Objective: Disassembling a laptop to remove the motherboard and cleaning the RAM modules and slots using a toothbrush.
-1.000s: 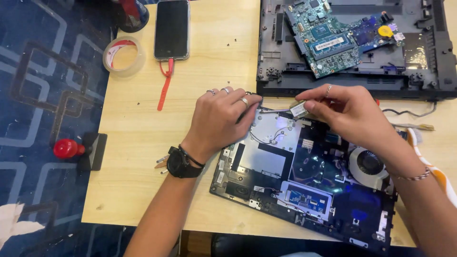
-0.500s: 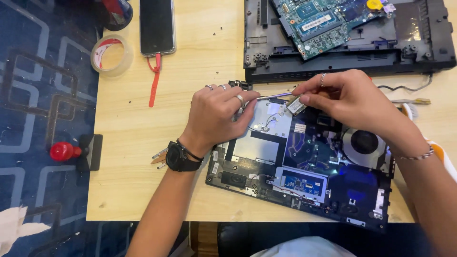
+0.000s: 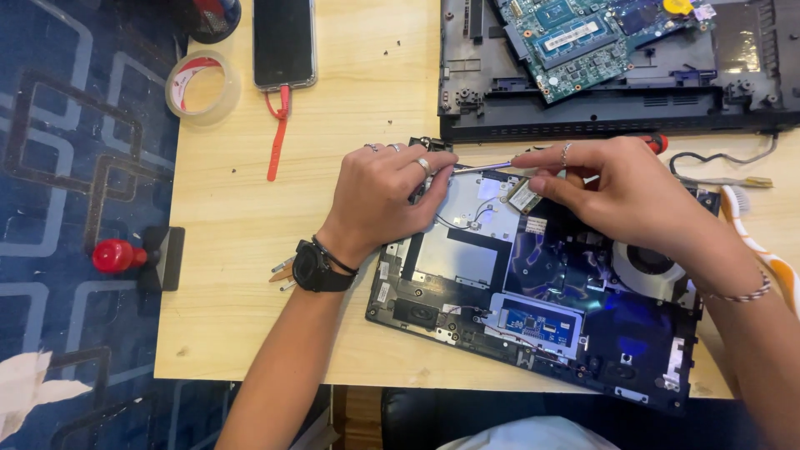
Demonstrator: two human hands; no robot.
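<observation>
- An opened laptop base (image 3: pixel 542 308), its cover off and its inner parts bared, is laid flat on a pale wooden tabletop (image 3: pixel 250 250), close to the front edge so that it is within easy reach of both hands.
- The left hand (image 3: pixel 387 196) is pressed down on the base's upper left corner, at about 10 o'clock of the base, fingers curled against the edge; the base appears to be steadied by it. Whether anything is pinched in those fingers cannot be told.
- The right hand (image 3: pixel 612 192) is closed on a thin screwdriver (image 3: pixel 483 167), whose metal shaft is aimed leftward toward the left hand; a bit of red handle shows behind the knuckles.
- A small card with a white label (image 3: pixel 523 197) is seen under the right fingertips, tilted up from the base, seemingly being worked free.
- The round cooling fan (image 3: pixel 646 260) is seen at 3 o'clock of the base.
- A second dark laptop shell (image 3: pixel 600 117) with a loose green circuit board (image 3: pixel 583 37) is set at 12 o'clock, away from the work.
- A dark phone (image 3: pixel 284 42) and a tape roll (image 3: pixel 200 85) are parked at 11 o'clock, out of the way.
</observation>
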